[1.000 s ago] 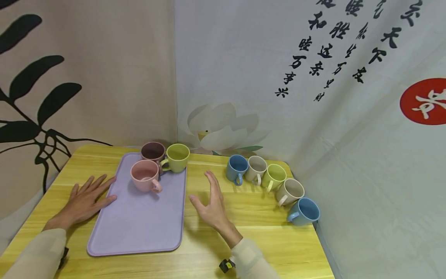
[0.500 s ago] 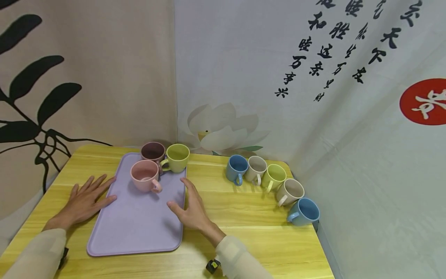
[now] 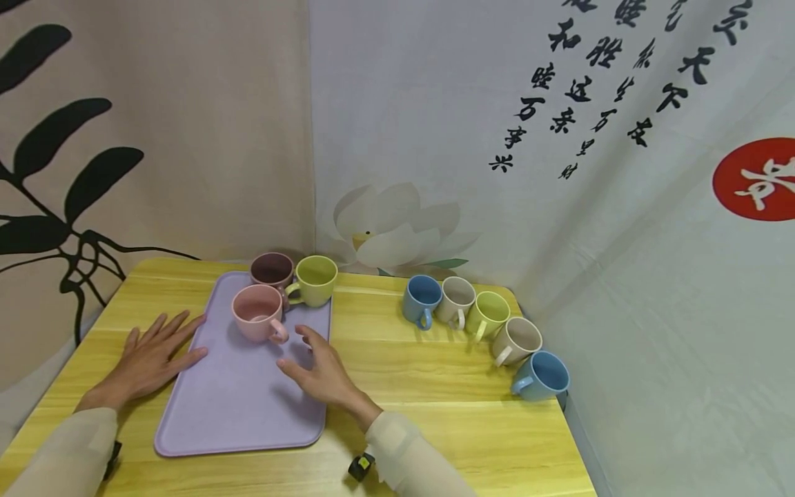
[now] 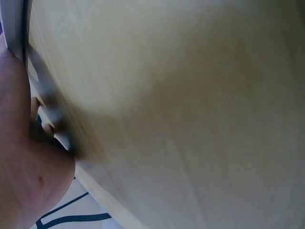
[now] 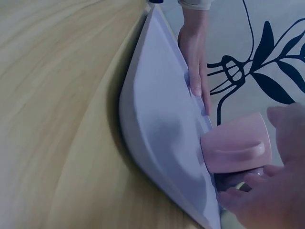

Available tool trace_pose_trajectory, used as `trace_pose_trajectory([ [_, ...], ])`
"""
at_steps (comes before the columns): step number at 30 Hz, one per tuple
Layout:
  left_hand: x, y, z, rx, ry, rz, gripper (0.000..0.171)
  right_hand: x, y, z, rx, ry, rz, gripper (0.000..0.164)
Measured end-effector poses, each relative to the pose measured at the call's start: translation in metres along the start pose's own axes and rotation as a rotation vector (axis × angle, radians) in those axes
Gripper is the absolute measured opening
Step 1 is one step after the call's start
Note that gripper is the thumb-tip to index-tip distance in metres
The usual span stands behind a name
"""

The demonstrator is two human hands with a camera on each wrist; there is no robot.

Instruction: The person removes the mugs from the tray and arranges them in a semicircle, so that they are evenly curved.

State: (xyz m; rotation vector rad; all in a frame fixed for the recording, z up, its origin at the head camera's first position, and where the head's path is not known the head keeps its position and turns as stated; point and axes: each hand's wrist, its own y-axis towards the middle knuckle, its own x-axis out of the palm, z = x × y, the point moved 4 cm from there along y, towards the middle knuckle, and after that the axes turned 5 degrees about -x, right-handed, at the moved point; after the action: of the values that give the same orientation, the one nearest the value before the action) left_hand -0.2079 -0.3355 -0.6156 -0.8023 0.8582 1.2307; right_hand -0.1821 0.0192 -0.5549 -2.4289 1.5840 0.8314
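Observation:
A lilac tray [image 3: 230, 407] lies on the wooden table, bearing a pink mug [image 3: 256, 317], a dark mauve mug [image 3: 271, 277] and a yellow-green mug [image 3: 317, 284] at its far end. My left hand [image 3: 152, 355] rests with spread fingers at the tray's left edge, fingertips and thumb touching the rim. Over the tray's right part hovers my right hand [image 3: 326, 376], thumb and fingers apart and holding nothing, just short of the pink mug's handle [image 3: 279, 333]. In the right wrist view the pink mug [image 5: 236, 145] stands upright close to those fingers.
At the table's right side stand a blue mug [image 3: 422, 304], a grey-beige mug [image 3: 455, 304], a yellow-green mug [image 3: 487, 317], another grey-beige mug [image 3: 517, 342] and a second blue mug [image 3: 542, 378] near the edge. Hanging cloth [image 3: 397, 124] with printed characters borders the back.
My right hand has moved left from the wood beside the tray to above it, nearer the pink mug's handle. The left hand and all mugs have stayed put.

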Motion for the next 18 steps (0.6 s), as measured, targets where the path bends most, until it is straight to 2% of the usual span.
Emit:
trace_pose_trajectory([
  [7,0.001,0.001,0.000,-0.001,-0.001,0.003,0.085,0.014,0.013,0.001,0.032,0.143,-0.001,0.058],
  [18,0.001,0.001,-0.001,0.003,-0.008,0.009,0.084,0.018,0.034,0.003,0.027,0.148,-0.011,0.032],
])
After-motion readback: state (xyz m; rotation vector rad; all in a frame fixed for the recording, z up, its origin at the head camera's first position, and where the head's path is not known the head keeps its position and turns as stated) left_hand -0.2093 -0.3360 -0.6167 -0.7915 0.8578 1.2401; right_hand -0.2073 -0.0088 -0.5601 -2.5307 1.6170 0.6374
